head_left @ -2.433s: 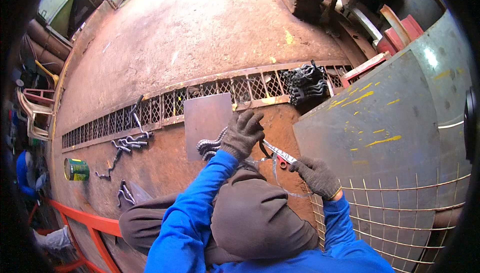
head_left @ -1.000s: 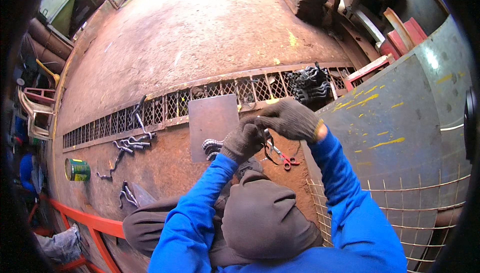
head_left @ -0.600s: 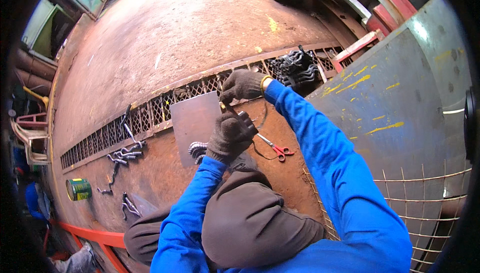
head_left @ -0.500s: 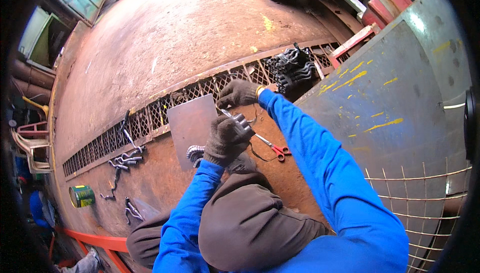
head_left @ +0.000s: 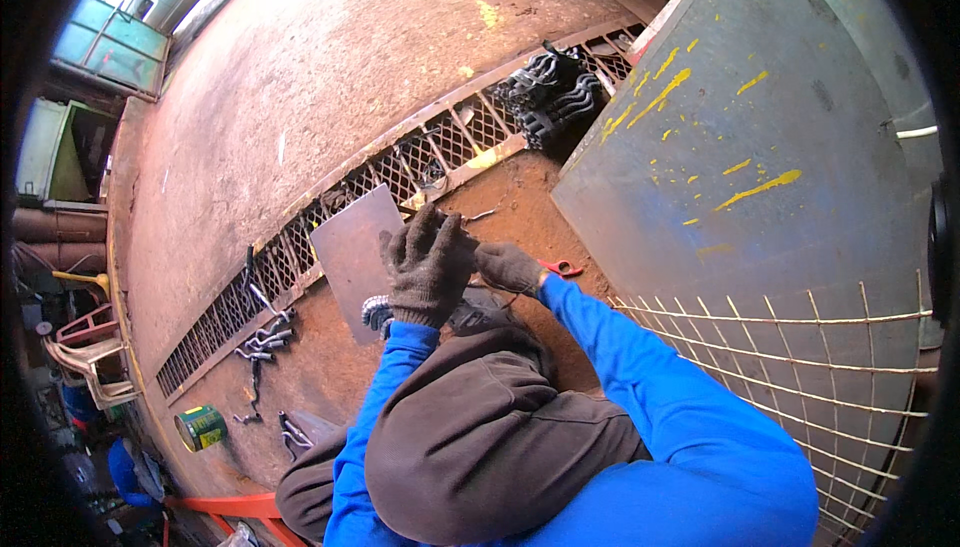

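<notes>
Floor: I see a wide rust-brown concrete floor filling the upper left; every place below is given from the small steel plate.
Big sheet: a large grey steel sheet with yellow paint streaks stands well to the right of the plate, with a square wire mesh panel across its lower part.
Grating: a long rusty metal drain grating runs diagonally just behind the plate, touching its far edge.
Black pile: a heap of black metal clamps lies on the grating, well up and right of the plate.
Plate: the small flat grey steel plate lies on the dirt in front of the grating, just left of both of my hands.
Left hand: my left hand in a dark knit glove is raised beside the plate's right edge, fingers loosely curled upward; I cannot tell whether it pinches anything.
Right hand: my right hand in a dark knit glove is curled closed just right of the left hand; what it grips is hidden.
Loose hooks: a scatter of bent grey metal hooks lies left and below the plate.
Can: a green and yellow tin can sits far down-left of the plate.
Scissors: red-handled scissors lie on the dirt just right of the right hand.
</notes>
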